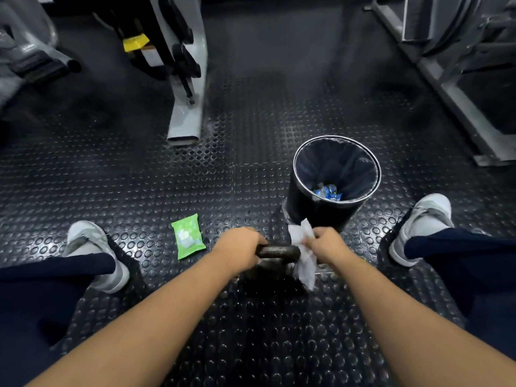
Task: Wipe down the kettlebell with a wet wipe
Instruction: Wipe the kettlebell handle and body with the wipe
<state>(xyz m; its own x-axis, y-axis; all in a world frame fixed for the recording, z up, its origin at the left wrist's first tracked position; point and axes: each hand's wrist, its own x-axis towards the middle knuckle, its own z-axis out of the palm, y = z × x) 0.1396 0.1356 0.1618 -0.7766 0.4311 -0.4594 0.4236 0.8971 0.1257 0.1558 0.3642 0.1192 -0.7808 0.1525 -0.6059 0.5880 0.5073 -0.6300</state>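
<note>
While the left hand [237, 248] is clenched over the left end of its handle, the one kettlebell [279, 251] sits low between the person's two feet, just on the near side of the bin [304, 210]. On my feed only the dark bar of the handle shows clearly between the two hands. The body below is lost in shadow, and I cannot tell whether it rests on the floor [139, 177] or is lifted.

The right hand [325, 243] grasps a single white wet wipe [303, 252], fingers curled round it. The wipe is bunched against the right end of the handle, with its loose end hanging down.

I count one green pack of wipes [187, 237], lying flat on the studded black floor to the left of the left hand and apart from it. I count one round black bin with a dark liner, and a small cluster of blue and white wrappers [328, 191] at its bottom.

Two pale shoes are in view, the left shoe [89, 241] and the right shoe [424, 222], well apart on either side. One grey machine leg [187, 107] stands further back, left of centre.
</note>
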